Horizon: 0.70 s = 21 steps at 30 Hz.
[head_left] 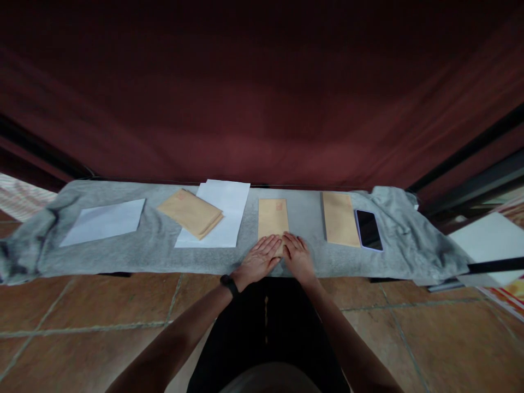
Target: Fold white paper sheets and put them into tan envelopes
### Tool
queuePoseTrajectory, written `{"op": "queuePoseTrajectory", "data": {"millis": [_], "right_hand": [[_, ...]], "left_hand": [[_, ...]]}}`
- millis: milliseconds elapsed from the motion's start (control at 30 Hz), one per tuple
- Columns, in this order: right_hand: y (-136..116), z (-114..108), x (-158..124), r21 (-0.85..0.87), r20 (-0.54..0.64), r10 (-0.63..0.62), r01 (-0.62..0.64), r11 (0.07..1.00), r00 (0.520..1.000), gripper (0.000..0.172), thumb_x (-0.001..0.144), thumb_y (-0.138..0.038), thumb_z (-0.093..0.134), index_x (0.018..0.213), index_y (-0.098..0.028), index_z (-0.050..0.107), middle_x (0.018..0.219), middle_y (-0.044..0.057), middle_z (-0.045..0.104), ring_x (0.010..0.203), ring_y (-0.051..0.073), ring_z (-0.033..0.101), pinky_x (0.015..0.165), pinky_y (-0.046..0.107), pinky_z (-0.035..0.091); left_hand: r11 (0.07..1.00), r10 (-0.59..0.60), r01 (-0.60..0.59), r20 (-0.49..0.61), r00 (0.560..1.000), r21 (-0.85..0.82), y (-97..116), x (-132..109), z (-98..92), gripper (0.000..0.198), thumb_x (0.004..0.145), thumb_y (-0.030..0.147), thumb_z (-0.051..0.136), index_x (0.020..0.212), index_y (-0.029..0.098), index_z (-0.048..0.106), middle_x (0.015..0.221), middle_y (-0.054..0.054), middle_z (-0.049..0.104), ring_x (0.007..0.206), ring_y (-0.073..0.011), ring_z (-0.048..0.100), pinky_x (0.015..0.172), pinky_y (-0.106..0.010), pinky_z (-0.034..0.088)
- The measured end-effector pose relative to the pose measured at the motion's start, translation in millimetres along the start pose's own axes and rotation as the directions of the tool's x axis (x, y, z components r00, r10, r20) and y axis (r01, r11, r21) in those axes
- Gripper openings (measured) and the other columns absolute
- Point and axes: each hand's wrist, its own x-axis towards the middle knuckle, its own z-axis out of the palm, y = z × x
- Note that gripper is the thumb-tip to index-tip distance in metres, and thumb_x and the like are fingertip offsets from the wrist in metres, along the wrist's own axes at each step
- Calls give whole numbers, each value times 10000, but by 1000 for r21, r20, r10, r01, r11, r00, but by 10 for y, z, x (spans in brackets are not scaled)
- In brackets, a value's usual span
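Two bare hands lie side by side, palms down, over the near end of a tan paper envelope (273,215) with a small reddish print at its far end. The left hand (257,263), a black band (230,285) on its wrist, rests flat with fingers extended; the right hand (299,258) lies on the near right corner, fingers extended too. Neither appears to grip anything. The envelope's near end is covered, so whether it is folded or closed cannot be told.

To the left, a loose pile of similar tan envelopes (190,212) lies askew on white paper sheets (229,204); farther left, a separate white sheet (104,221) lies alone. To the right, another tan envelope or thin stack (341,219) sits just beside a dark-screened phone with a pale purple edge (369,230).

The work looks partway along: one envelope is under the hands, while the askew pile and white sheets appear unhandled. Whether the right-hand envelopes are finished is unclear.

Everything rests on a rumpled grey cloth (159,259), before a dark red backdrop (262,136).
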Motion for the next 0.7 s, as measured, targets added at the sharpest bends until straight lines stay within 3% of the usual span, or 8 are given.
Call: {"op": "queuePoseTrajectory", "data": {"millis": [167,367,533,700], "right_hand": [[2,35,191,74,11,-53,53,996,999,413,1049,-245,378,1375,-167,619,1468,89,595,1386,188,521,1210,404,366],[-141,137,543,27,200,-186,185,982,962,464,1088,-302,290,1448,-181,556,1566,62,489,1472,183,413,1249,403,293],[-121,174,652,-82,254,-104,129,988,962,491,1088,-331,278,1517,-191,473,1635,56,370,1511,211,347,1257,438,251],[4,181,659,-155,202,-21,53,987,979,524,1083,-353,286,1562,-179,402,1642,89,342,1517,259,332,1245,474,244]], "left_hand": [[1000,-2,1,-17,1000,-5,4,-24,-2,568,1057,402,368,1545,111,362,1622,-138,382,1537,-213,279,1275,-413,234],[999,11,-12,-22,1000,-49,-7,-38,-4,450,1042,396,434,1398,150,558,1470,-120,585,1454,-222,444,1262,-428,283],[997,43,-47,-64,997,-63,-10,-57,-13,436,1032,378,455,1389,156,572,1477,-105,582,1449,-225,450,1244,-424,322],[997,47,-52,-91,995,-61,9,-69,-9,443,1044,372,424,1416,170,557,1505,-90,557,1463,-209,431,1236,-412,337]]}}
